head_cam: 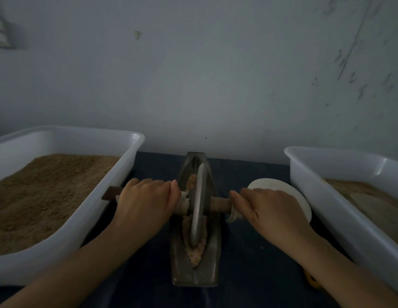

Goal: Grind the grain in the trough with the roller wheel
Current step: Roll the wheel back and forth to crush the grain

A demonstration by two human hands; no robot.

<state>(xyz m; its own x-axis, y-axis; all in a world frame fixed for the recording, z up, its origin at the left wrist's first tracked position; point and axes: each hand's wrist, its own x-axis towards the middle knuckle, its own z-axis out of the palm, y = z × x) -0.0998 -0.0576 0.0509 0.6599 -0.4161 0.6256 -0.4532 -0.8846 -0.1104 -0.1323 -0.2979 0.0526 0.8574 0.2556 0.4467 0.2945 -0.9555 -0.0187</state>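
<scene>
on either side of a dark blue cloth-covered table (149, 165), two white plastic tubs are set: the left tub (126, 152) is filled with brown ground meal, the right tub (304, 174) is partly filled. between them a long, dark metal boat-shaped trough (194, 272) is placed, with crushed tan grain (194, 254) held in its groove. a grey metal roller wheel (199, 203) is stood upright in the groove on the grain. its wooden axle (219, 203) is gripped by curled fingers of the left hand (144, 205) and the right hand (271, 207). a round white lid (273, 185) is seen just behind the right hand.
</scene>
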